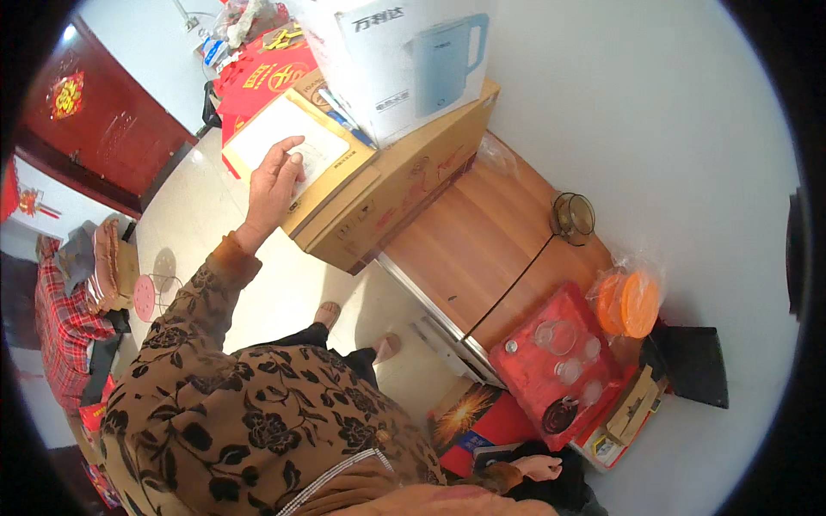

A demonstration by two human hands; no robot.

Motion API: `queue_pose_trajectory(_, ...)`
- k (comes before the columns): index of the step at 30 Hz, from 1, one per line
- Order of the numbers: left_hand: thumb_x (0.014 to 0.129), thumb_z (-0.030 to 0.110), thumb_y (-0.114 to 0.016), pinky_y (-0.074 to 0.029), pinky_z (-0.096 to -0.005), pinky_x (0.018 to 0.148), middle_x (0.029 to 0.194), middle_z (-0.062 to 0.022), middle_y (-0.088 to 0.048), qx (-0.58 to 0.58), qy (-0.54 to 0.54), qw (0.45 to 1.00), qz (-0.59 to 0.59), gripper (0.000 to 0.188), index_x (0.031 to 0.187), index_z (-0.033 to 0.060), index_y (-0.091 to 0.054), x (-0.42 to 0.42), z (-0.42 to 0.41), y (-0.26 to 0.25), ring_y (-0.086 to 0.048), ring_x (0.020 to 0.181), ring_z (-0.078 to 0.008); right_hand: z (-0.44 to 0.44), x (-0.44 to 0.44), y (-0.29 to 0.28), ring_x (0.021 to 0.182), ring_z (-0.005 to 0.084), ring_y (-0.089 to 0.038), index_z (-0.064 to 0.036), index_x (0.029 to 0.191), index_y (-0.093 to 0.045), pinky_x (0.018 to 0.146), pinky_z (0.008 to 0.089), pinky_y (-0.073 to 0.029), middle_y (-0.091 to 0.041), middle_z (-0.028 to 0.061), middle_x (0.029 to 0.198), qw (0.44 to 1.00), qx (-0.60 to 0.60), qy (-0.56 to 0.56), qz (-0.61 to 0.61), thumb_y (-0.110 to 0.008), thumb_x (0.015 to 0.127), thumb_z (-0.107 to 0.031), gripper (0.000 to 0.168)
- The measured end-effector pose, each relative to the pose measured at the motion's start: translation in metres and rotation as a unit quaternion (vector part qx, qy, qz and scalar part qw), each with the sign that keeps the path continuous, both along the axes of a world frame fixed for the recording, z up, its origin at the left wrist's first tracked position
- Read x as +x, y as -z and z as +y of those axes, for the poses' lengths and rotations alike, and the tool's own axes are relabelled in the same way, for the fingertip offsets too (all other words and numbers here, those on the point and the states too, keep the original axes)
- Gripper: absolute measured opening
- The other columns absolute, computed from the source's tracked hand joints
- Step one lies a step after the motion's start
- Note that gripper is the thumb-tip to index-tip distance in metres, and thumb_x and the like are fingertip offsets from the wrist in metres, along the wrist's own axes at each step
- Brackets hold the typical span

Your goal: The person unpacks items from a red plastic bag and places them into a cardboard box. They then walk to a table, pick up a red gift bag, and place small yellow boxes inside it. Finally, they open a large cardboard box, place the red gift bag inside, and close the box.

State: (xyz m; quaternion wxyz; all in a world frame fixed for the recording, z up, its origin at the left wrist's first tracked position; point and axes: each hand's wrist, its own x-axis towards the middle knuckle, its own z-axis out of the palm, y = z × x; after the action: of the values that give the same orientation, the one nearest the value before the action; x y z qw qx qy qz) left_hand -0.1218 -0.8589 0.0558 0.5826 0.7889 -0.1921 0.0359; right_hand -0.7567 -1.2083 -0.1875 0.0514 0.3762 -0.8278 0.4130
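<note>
My left hand [274,184] is over a white sheet [316,145] on a yellow-brown flat packet [352,161], its fingers apart and partly bent, with nothing in them. I cannot tell whether the fingertips touch the sheet. The packet lies on a large cardboard box [413,187]. Beside it on the same box, a white carton [400,97] with a printed electric kettle stands, and blue pens [348,126] lie against its foot. My right hand [539,467] is low at the right, close to black material [571,480]. Its fingers look loosely bent; their grip is unclear.
The wooden tabletop [464,226] carries a dark glass vessel [574,219], a red tray [516,361] with several glasses, and orange discs [635,303] in clear plastic. Red bags [277,71] lie behind the cardboard box. A pink stool [145,298] stands on the floor [271,284].
</note>
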Motion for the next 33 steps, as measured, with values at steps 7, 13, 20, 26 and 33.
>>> queue_pose_trajectory(7, 0.100, 0.019, -0.046, -0.035, -0.0177, 0.054, 0.071, 0.0022, -0.052, -0.049, 0.006, 0.999, 0.009, 0.031, 0.125, 0.0037, -0.056, -0.002, 0.007, -0.005, -0.040, 0.059, -0.0033, 0.039, 0.104, -0.046, 0.089, 0.0219, -0.060, 0.000, 0.118, -0.057, 0.073, 0.0307, -0.051, -0.062, 0.0130, 0.108, 0.948, -0.035, -0.211, -0.234, -0.053, 0.095, -0.014, 0.027)
queue_pose_trajectory(13, 0.101, 0.023, -0.043, -0.035, -0.0172, 0.054, 0.070, 0.0022, -0.051, -0.149, 0.034, 0.985, 0.084, 0.032, 0.123, 0.0037, -0.056, 0.007, 0.015, -0.006, -0.041, 0.059, -0.0035, 0.094, 0.202, -0.063, 0.087, 0.0178, -0.056, 0.000, 0.116, -0.056, 0.072, 0.0283, -0.049, -0.058, 0.0068, 0.105, 0.844, 0.027, -0.416, -0.339, -0.052, 0.096, -0.011, 0.024)
queue_pose_trajectory(20, 0.103, 0.030, -0.039, -0.033, -0.0169, 0.053, 0.068, 0.0039, -0.050, -0.207, 0.054, 0.960, 0.181, 0.036, 0.121, 0.0033, -0.056, 0.032, 0.035, -0.024, -0.040, 0.055, -0.0032, 0.128, 0.317, -0.106, 0.089, 0.0139, -0.055, 0.001, 0.113, -0.057, 0.073, 0.0272, -0.049, -0.058, 0.0061, 0.106, 0.708, 0.088, -0.586, -0.384, -0.055, 0.095, -0.010, 0.021)
queue_pose_trajectory(26, 0.102, 0.040, -0.040, -0.042, -0.0291, 0.085, 0.111, -0.0023, -0.055, -0.279, 0.094, 0.935, 0.195, 0.049, 0.137, 0.0067, -0.042, 0.101, 0.024, -0.060, -0.051, 0.098, -0.0125, 0.131, 0.415, -0.187, 0.109, 0.0190, -0.055, 0.001, 0.127, -0.051, 0.089, 0.0313, -0.047, -0.055, 0.0118, 0.124, 0.654, 0.058, -0.692, -0.301, -0.061, 0.092, -0.011, 0.039)
queue_pose_trajectory(33, 0.098, 0.050, -0.043, -0.032, -0.0400, 0.104, 0.136, -0.0079, -0.047, -0.282, 0.260, 0.905, 0.184, 0.060, 0.144, 0.0117, -0.036, 0.160, -0.028, -0.127, -0.042, 0.124, -0.0186, 0.166, 0.544, -0.302, 0.137, 0.0331, -0.035, 0.002, 0.147, -0.026, 0.105, 0.0409, -0.039, -0.032, 0.0205, 0.149, 0.555, 0.016, -0.810, -0.188, -0.071, 0.082, -0.012, 0.080)
